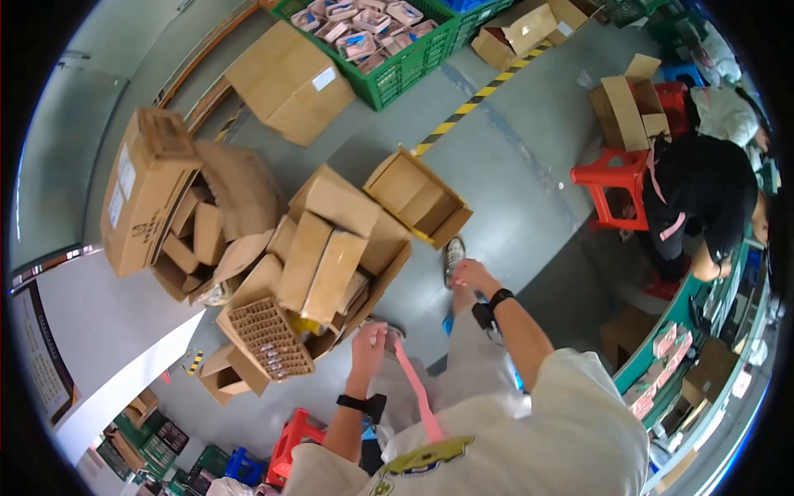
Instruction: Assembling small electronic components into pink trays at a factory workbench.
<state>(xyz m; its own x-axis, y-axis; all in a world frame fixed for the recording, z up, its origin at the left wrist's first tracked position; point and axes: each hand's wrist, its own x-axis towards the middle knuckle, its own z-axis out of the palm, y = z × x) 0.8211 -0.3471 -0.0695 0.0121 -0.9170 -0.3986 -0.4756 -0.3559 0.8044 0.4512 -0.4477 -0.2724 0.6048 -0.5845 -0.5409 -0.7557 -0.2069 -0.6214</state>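
My left hand [370, 345] is closed, with its fingers curled and nothing showing from them. It hangs in front of the open carton, close to my shoe. Beside it a pink strap [413, 383] runs from the front of my pale shirt; I see no clear contact between them. My right hand [475, 277] is also curled into a loose fist over my other leg, near the shoe, and nothing sticks out of it. An open cardboard box [418, 197] lies on the floor just beyond it. Dark bands circle both wrists.
Stacked cartons [327, 256] and a cardboard divider grid [270, 337] crowd the left. A green crate [405, 74] full of pink-and-white packs stands ahead. At right a person in black [703, 194] bends at a green workbench, near a red stool [612, 186]. Striped tape marks the grey floor.
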